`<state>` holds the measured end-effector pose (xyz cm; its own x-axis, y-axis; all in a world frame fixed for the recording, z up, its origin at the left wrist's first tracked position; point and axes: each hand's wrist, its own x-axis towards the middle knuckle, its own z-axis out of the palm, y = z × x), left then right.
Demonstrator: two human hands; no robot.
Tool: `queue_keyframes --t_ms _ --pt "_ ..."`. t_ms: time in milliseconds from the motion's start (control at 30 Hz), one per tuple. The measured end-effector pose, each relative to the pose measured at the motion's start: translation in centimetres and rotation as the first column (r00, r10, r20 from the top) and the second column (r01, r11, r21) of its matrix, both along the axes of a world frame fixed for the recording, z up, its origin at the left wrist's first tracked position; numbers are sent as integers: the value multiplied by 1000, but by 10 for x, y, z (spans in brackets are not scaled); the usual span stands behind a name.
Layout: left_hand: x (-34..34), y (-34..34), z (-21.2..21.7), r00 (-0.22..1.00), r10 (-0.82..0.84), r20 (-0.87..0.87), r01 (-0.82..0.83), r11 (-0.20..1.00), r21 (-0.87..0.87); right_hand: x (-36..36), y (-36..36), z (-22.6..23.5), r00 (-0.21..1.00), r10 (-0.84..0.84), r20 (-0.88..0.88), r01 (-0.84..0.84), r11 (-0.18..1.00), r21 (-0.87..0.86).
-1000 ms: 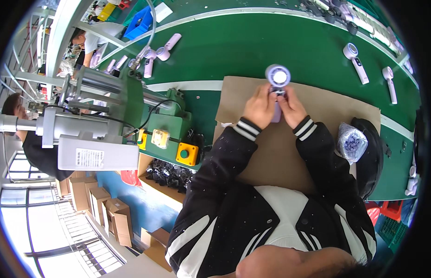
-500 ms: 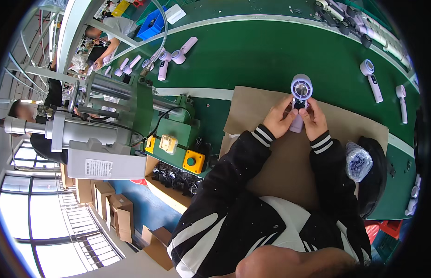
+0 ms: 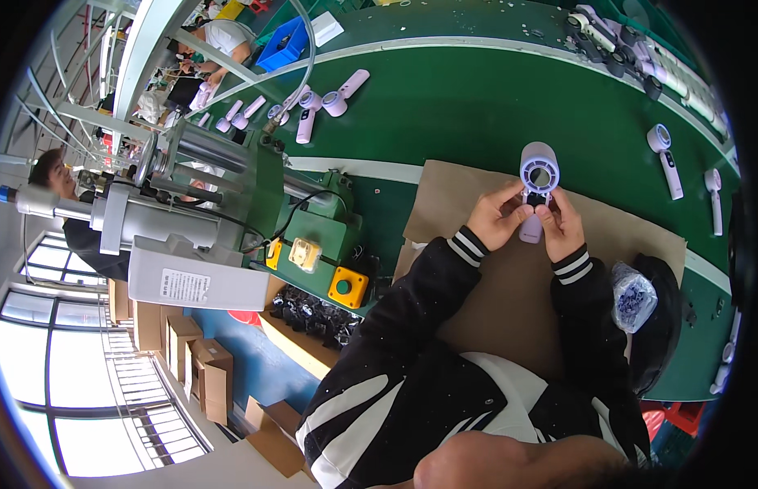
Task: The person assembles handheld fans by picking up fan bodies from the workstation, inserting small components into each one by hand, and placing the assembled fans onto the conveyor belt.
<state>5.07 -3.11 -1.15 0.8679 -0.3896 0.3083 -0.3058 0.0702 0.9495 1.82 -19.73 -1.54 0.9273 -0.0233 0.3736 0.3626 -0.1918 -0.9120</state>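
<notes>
Fan [image 3: 539, 175] was gripped by both hands, left hand [image 3: 497, 218] and right hand [image 3: 561, 226] pinching its handle above the cardboard [image 3: 509, 285].

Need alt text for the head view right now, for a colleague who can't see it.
Both hands, left hand and right hand, hold a lilac handheld fan upright over a brown cardboard sheet on a green conveyor belt. More lilac fans lie on the belt; a clear bag of small parts sits at the right.
</notes>
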Motion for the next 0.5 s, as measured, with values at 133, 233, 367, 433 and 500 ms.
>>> queue_keyframes --t_ms 133,233,367,433,500 --pt "-1 -3 -7 989 89 116 -88 996 -14 2 -2 -2 1000 -1 18 2 999 -41" --pt "-3 -8 -4 971 139 193 -139 990 -16 2 -6 1 997 10 71 -4 996 -94" --pt "-7 -4 9 964 144 222 -147 989 -5 3 -14 -5 998 44 -49 -48 995 -92" --pt "-8 -3 9 966 151 211 -157 987 13 6 -16 -14 994 87 -61 -90 995 -51" --pt "-9 -5 7 985 116 126 -124 991 55 12 -17 -22 993 108 -46 -109 994 -5"
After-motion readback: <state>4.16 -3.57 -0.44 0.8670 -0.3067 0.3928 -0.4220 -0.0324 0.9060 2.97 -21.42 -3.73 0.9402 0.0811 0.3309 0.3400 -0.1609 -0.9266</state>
